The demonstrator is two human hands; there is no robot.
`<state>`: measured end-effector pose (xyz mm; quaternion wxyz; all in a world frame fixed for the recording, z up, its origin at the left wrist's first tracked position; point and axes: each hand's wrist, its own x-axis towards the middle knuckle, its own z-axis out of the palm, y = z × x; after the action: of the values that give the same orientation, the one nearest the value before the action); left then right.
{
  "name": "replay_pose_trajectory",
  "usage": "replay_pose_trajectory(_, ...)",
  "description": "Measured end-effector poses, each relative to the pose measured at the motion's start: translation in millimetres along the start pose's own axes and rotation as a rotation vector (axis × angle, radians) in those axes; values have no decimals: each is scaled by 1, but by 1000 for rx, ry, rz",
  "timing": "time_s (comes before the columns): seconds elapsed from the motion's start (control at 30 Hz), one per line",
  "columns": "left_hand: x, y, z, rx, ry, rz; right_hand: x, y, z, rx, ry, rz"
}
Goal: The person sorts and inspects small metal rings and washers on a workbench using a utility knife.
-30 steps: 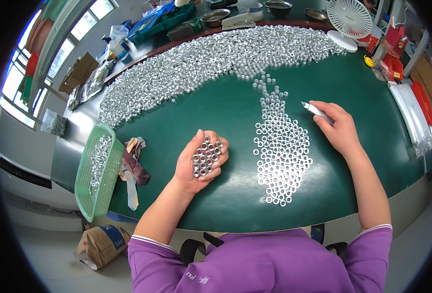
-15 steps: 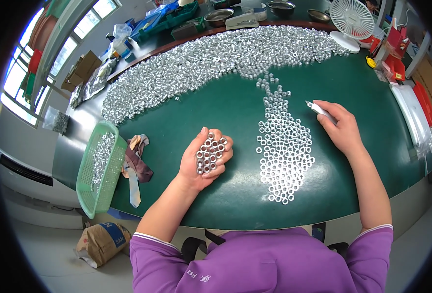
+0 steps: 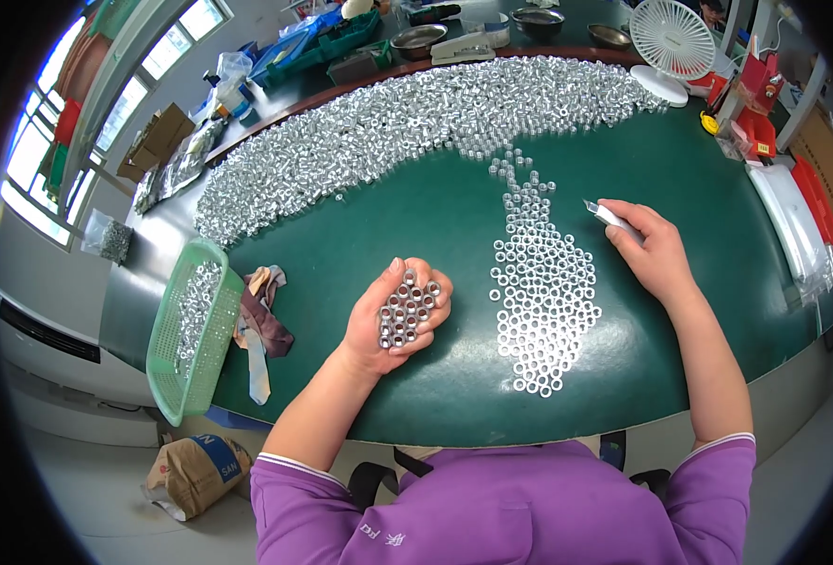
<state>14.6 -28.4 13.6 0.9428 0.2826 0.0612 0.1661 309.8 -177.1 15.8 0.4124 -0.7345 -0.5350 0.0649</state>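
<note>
In my left hand [image 3: 365, 315] sits a cluster of silver ring-shaped metal nuts [image 3: 403, 311], packed side by side with their holes facing up. My fingers curl around them. My right hand [image 3: 656, 250] is closed around a white utility knife [image 3: 614, 220], whose blade tip points toward the left. Between my hands, a single layer of the same nuts [image 3: 544, 301] lies spread on the green tabletop [image 3: 416, 207]. This patch narrows toward the back and meets a long heap of nuts [image 3: 416, 108].
On the left are a green basket [image 3: 219, 330] with metal pieces in it and a crumpled cloth [image 3: 266, 315]. A white fan [image 3: 672, 40] stands at the back right, beyond clear plastic bags [image 3: 793, 221] and red bins [image 3: 816, 198]. Metal bowls [image 3: 418, 38] line the back.
My left hand has tilted slightly, so the nuts in it sit at a different angle. The right hand stays nearly in place with the knife. The view has shifted a little.
</note>
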Motion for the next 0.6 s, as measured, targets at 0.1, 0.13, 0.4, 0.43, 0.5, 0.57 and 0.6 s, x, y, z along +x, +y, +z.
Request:
replay_pose_trajectory(0.1,1,0,-1,12,18,5,1,-3,-2,25,-28,57)
replay_pose_trajectory(0.13,1,0,0,-9,28,4,1,-1,-2,16,-27,58)
replay_pose_trajectory(0.4,-1,3,-9,-73,111,42,2,1,2,6,-10,4)
replay_pose_trajectory(0.43,-3,7,-8,-68,136,62,3,-1,2,-6,-18,19)
replay_pose_trajectory(0.5,-10,20,-6,-7,231,123,2,-2,2,-13,-37,16)
replay_pose_trajectory(0.57,-21,49,-7,203,344,298,-3,3,3,-8,12,9)
replay_pose_trajectory(0.6,-32,66,-5,412,496,442,-3,3,4,0,4,-1)
